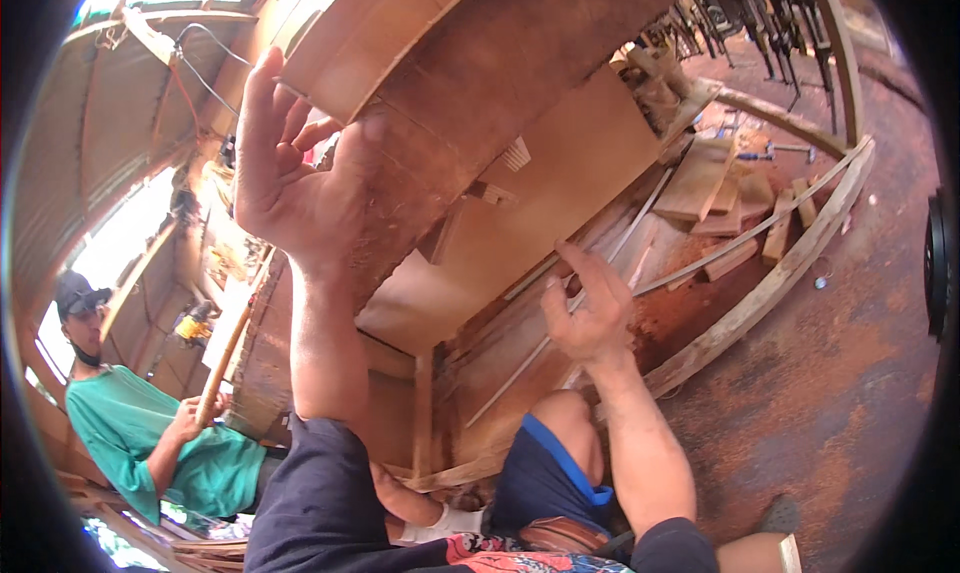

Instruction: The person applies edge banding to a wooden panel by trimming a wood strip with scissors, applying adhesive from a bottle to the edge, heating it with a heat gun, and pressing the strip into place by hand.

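My left hand point(310, 188) is raised at the near end of a long brown wooden board point(385, 43). Its fingers are spread, with the thumb apart close to the board's end; whether they touch the wood I cannot tell. The board rests over a broad, reddish-brown work surface point(430, 123). Lower and to the right, my right hand point(592, 308) hovers in front of a pale panel point(560, 163) below that surface. Its index finger and thumb stand apart, the other fingers are partly curled, and nothing shows in it.
At the left a person in a green shirt point(165, 438) and dark cap holds a wooden stick point(235, 338). Wood offcuts point(700, 183) lie on the right, inside a frame with a curved beam point(770, 303). Metal clamps point(770, 33) hang behind. Dark shorts point(550, 473) show below my hands.
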A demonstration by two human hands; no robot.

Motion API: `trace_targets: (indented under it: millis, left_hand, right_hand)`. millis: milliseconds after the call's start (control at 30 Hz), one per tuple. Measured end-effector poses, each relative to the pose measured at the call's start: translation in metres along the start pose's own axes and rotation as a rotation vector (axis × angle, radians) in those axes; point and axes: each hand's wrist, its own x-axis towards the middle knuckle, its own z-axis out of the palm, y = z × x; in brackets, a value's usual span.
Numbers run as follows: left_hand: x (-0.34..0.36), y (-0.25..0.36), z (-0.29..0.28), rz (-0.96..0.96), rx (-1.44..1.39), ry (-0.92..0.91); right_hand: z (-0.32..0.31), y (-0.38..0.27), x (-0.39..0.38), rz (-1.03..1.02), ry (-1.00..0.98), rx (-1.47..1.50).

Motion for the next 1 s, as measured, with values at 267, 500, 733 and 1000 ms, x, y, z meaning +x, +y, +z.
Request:
trace_targets:
  millis: [267,500,733,1000]
  left_hand:
    - [0.017,-0.014,-0.023,0.466,0.403,0.024]
    - [0.011,-0.022,-0.026,0.252,0.633,0.025]
    - [0.014,-0.032,-0.026,0.054,0.692,0.047]
    - [0.018,-0.009,-0.024,0.03,0.691,-0.034]
  right_hand:
    - [-0.007,-0.013,-0.009,-0.042,-0.067,0.0]
    - [-0.02,-0.004,-0.014,-0.039,-0.055,-0.059]
    - [-0.017,0.002,-0.012,-0.036,-0.038,-0.012]
    - [-0.018,-0.008,-0.01,-0.036,-0.04,-0.03]
